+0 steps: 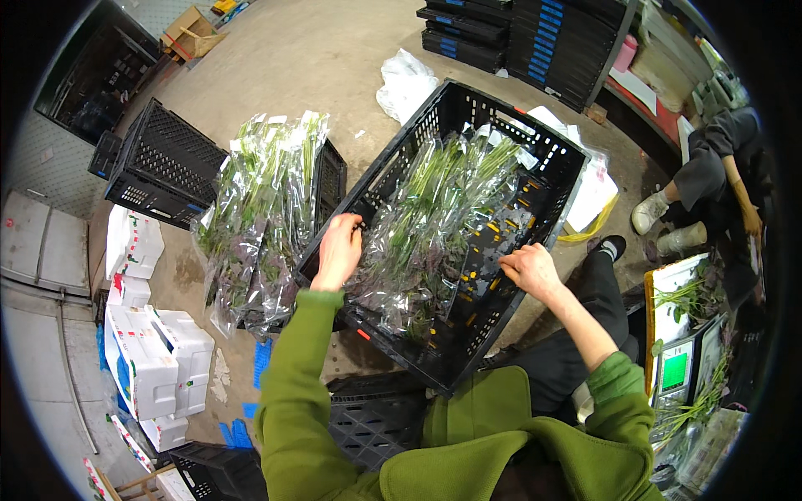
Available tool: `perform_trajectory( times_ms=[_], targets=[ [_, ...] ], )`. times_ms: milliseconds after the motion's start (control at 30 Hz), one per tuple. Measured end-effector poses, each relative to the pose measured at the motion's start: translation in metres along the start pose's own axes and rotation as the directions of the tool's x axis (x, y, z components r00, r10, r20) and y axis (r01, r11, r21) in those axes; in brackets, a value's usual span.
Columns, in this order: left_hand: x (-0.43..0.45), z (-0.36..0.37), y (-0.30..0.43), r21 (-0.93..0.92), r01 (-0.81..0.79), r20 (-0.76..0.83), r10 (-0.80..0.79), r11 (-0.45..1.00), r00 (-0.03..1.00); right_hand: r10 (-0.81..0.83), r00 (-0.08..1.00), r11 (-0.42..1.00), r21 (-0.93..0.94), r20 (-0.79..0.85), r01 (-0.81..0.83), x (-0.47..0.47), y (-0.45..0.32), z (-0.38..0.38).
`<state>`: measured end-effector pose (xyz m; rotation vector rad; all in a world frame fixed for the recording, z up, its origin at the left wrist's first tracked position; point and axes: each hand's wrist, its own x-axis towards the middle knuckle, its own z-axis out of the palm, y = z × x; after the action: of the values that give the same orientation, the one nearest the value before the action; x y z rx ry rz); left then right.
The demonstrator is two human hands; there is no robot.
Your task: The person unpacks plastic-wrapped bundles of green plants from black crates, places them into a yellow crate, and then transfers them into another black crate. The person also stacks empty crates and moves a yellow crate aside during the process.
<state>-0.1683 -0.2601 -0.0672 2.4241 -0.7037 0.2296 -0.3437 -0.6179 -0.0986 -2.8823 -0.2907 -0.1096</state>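
Note:
A large black plastic crate point(460, 383) lies slantwise before me, its near end close to my lap. Inside, along its left side, are leafy green and purple-tinged stem bunches point(432, 200) in clear plastic sleeves. My left hand point(338, 250) grips the crate's left rim, fingertips curled over to the inner side. On the opposite rim is my right hand point(532, 269), with its fingers bent inward over the wall. Part of the crate's floor shows at the right, with orange-yellow patches visible.
More sleeved bunches point(269, 206) rest on another black crate point(330, 178) at the left. Beyond stands a black crate point(166, 163); white foam boxes point(150, 357) are nearer. A white plastic bag point(404, 81) lies ahead. At right are a scale point(673, 376) and a seated person point(708, 156).

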Motion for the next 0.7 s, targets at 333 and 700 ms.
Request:
perform_trajectory(
  times_ms=[333,700],
  targets=[
    [-0.032,0.132,-0.024,0.217,0.211,0.607,-0.301,0.953,0.735,0.140,0.970,0.989,0.072,-0.198,-0.128,0.002,-0.016,-0.004],
    [-0.028,0.146,-0.086,0.635,0.370,0.245,-0.632,0.678,0.736,0.149,0.954,0.981,0.159,-0.261,-0.110,0.008,-0.021,-0.007]
  ],
)
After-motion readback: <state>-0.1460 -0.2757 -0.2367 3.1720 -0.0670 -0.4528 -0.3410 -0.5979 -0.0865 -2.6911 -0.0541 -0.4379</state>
